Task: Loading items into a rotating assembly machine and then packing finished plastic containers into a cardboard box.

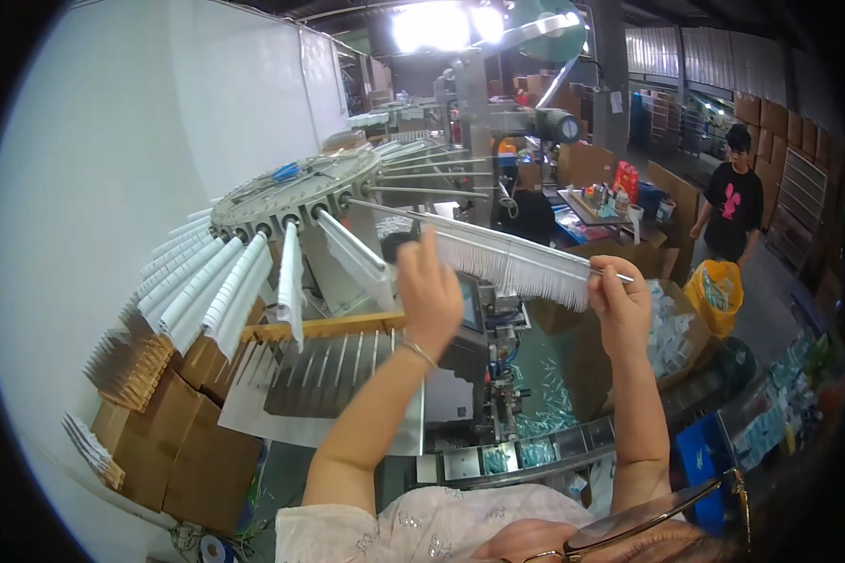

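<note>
My right hand point(622, 298) is closed in a pinch on the outer end of a thin metal rod. A long white fringed strip point(507, 258) hangs along this rod, its fine threads pointing down. My left hand point(429, 293) is raised by the strip's inner end, close to the wheel. It is smeared by motion, and whether its fingers grip the rod or strip cannot be made out. Ahead and left stands a round metal wheel point(253, 199) with rods sticking out all around. Rolled white strips point(239, 281) hang on several of its rods.
Below my arms lies a metal sheet with a row of rods point(329, 375). A curved conveyor point(573, 446) carries small teal packets. Cardboard boxes point(150, 441) stand at the lower left. At the right are a yellow bag point(715, 298) and a standing person point(732, 202) in a black shirt.
</note>
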### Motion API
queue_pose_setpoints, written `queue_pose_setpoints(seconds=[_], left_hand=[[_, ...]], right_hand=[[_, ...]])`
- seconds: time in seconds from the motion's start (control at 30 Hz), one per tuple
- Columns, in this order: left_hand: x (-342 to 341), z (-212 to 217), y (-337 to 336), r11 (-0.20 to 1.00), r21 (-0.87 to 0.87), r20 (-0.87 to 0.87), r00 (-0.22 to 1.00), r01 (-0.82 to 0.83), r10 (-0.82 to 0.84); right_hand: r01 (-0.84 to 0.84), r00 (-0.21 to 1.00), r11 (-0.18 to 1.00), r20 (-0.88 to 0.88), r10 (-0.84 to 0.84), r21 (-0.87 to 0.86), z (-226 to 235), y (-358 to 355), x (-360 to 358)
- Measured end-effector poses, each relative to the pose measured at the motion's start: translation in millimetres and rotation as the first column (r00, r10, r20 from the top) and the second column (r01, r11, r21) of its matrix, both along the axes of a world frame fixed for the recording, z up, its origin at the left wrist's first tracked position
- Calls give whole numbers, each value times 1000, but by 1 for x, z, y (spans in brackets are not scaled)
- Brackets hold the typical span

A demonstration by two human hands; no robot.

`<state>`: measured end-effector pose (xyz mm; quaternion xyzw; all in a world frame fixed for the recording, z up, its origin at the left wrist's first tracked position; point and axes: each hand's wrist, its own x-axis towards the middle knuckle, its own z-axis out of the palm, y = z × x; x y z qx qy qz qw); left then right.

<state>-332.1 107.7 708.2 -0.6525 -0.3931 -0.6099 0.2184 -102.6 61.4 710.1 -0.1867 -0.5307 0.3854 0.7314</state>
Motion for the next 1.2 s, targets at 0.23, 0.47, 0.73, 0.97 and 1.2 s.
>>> queue_pose_setpoints(seconds=[0.23,0.47,0.73,0.97,1.2], left_hand=[[-11,-56,-92,901,-187,-200,882,392,-426],[-116,-107,-127,887,-286,-149,897,362,-415],[-233,-167,-141,795,-540,-41,935,277,-353],[-258,-190,-133,740,-582,-3,910,336,-415],[-256,-159,-143,785,-547,-105,906,292,-410]], right_hand=[[218,956,971,179,-232,96,16,50,-100],[207,978,977,-17,-209,-54,12,59,-131],[286,934,953,-195,-300,-97,12,63,-145],[238,960,971,-153,-235,2,11,73,-150],[325,935,945,-154,-319,15,3,86,-147]])
